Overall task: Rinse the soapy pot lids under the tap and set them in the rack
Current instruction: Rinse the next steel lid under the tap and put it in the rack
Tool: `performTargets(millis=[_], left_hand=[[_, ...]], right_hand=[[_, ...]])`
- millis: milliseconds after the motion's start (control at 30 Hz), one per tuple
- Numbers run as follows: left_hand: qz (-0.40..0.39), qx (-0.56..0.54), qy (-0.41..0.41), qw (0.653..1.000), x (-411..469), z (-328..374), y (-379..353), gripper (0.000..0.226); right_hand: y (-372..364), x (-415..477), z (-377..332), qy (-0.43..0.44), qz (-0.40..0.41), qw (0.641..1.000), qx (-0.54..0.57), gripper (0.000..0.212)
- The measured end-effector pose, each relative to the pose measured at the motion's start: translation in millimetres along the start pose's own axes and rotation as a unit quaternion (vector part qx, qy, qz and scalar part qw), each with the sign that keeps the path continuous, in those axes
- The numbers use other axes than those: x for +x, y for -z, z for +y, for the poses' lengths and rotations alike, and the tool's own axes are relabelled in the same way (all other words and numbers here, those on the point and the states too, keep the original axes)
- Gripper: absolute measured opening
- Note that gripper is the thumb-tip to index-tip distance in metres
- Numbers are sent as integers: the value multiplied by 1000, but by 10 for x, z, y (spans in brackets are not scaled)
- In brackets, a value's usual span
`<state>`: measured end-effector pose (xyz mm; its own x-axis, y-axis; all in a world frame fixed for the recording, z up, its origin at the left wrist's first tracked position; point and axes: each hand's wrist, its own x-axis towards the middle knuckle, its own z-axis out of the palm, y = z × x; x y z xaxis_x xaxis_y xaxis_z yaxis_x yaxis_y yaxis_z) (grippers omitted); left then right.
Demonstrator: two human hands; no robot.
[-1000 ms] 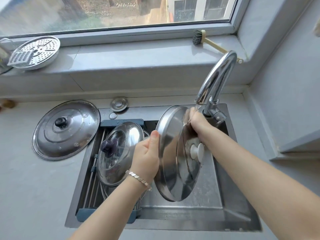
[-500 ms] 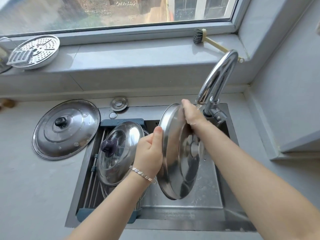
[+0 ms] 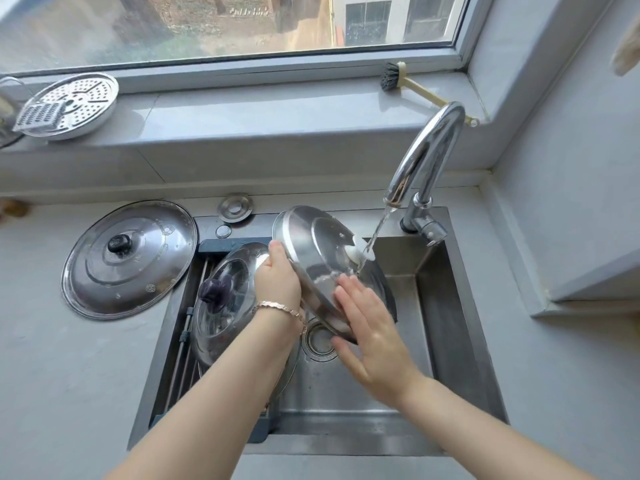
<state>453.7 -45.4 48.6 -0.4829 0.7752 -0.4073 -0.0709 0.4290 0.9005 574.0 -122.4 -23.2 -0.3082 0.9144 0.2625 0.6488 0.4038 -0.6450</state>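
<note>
Rinsing one lid mid-task, with one racked and one waiting.

The left hand (image 3: 277,282) is gripping the rim of the white-knobbed steel lid (image 3: 304,237) over the sink (image 3: 450,306), while the right hand (image 3: 374,327), fingers straight, is pressing flat on its lower face. A purple-knobbed lid (image 3: 225,306) is already leaning in the rack (image 3: 187,341); the large lid (image 3: 128,258) on the counter is probably waiting. Compared with a second ago, the held lid is tilting face-up under the tap (image 3: 426,150), water is now running, and the right hand has dropped from the top rim.
</note>
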Motion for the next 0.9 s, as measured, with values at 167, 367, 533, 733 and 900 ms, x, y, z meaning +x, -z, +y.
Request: performTargets(millis=[167,367,533,733,900], left_hand=[[-44,-42,143,988,53,-48,-116,32],[-223,-43,244,943,-154,-62,-207,45],[-251,134,262,922,-230,-339,-92,30],[-271,100,338,896,-194,-706,69,82],[-191,14,268,944,-82,-696,215,62]], right_hand=[[348,-237,307,-98,16,995,18,61],[958,-197,313,-137,34,982,-123,46],[1243,-47,370,-294,-29,952,-81,23],[1377,-5,495,-508,40,837,199,16],[1140,-71,556,-561,24,771,301,8]])
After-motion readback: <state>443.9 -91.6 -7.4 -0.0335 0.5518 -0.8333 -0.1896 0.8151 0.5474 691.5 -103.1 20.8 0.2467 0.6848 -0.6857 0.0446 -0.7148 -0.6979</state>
